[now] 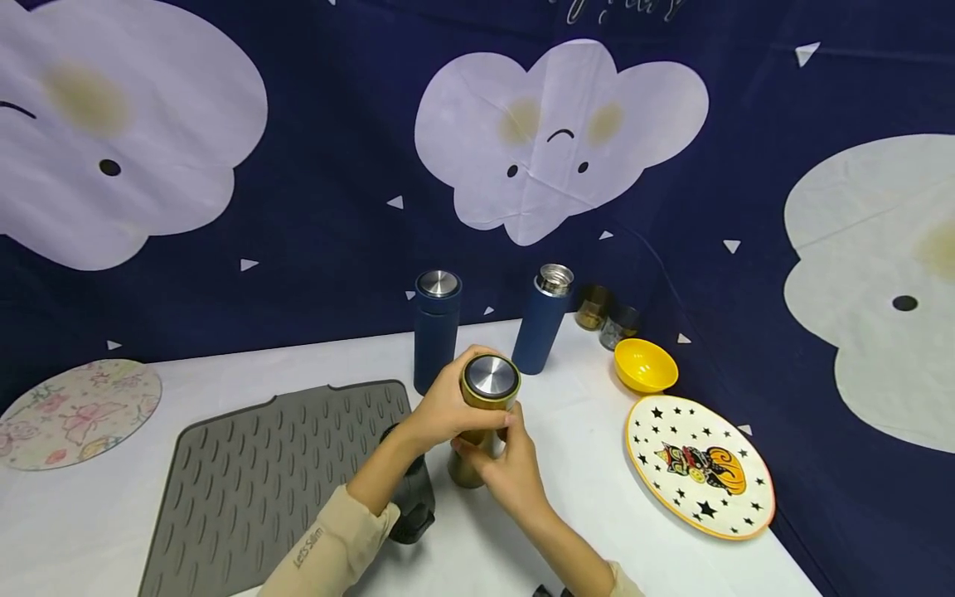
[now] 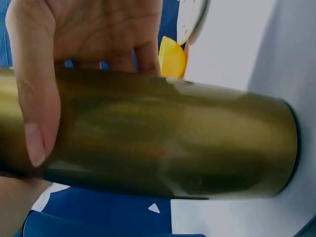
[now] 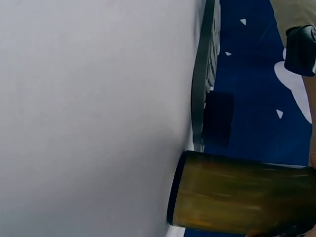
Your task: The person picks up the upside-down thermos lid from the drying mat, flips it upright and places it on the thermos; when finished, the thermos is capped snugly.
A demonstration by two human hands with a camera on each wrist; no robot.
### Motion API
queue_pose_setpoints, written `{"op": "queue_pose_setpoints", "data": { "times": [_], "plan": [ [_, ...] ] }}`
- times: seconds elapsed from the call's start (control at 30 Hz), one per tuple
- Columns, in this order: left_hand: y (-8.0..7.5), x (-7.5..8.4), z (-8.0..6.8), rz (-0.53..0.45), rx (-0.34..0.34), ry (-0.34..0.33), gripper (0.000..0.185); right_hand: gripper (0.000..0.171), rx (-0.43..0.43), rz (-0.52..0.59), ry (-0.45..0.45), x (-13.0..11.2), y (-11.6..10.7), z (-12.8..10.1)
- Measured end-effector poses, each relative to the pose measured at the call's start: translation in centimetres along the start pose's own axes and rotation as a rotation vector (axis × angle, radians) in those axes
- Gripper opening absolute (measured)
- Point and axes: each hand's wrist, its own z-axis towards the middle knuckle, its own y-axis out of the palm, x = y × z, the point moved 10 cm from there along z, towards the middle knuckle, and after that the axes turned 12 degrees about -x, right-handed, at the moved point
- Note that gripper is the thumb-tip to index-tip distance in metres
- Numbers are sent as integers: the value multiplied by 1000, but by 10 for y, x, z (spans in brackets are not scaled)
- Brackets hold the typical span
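Upright, the capped gold flask (image 1: 481,423) sits gripped by both hands.

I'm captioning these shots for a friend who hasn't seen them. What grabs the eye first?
The gold flask standing mid-table, gripped by both hands: the left hand round its lidded top, the right hand lower on the body. Behind it stand two blue flasks, and at the right a yellow bowl and a starred plate.

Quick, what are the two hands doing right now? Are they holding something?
Left hand: closed around the upper part of the gold bottle, near its cap.
Right hand: closed around the same gold bottle, lower down, as it stands on the white table.
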Motion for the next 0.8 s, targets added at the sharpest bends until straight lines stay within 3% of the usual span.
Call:
{"op": "queue_pose_setpoints", "data": {
  "times": [0.1, 0.2, 0.3, 0.43, 0.6, 0.8],
  "plan": [
    [-5, 0, -4, -15, -18, -24, 68, 65, -16, 0, -4, 0, 1, 6],
    [-21, 0, -18, 34, 13, -48, 76, 63, -9, 3, 1, 2, -2, 17],
    [-46, -5, -45, 145, 97, -84, 80, 65, 42, -7, 7, 5, -10, 36],
    [-70, -29, -93, 293, 172, -220, 79, 70, 122, -76, 16, 11, -27, 68],
    [-76, -60, -133, 395, 151, -396, 80, 70, 197, -165, 39, 17, -43, 109],
    [-73, -69, -141, 434, 133, -467, 87, 69, 247, -200, 90, 27, -42, 137]
  ]
}}
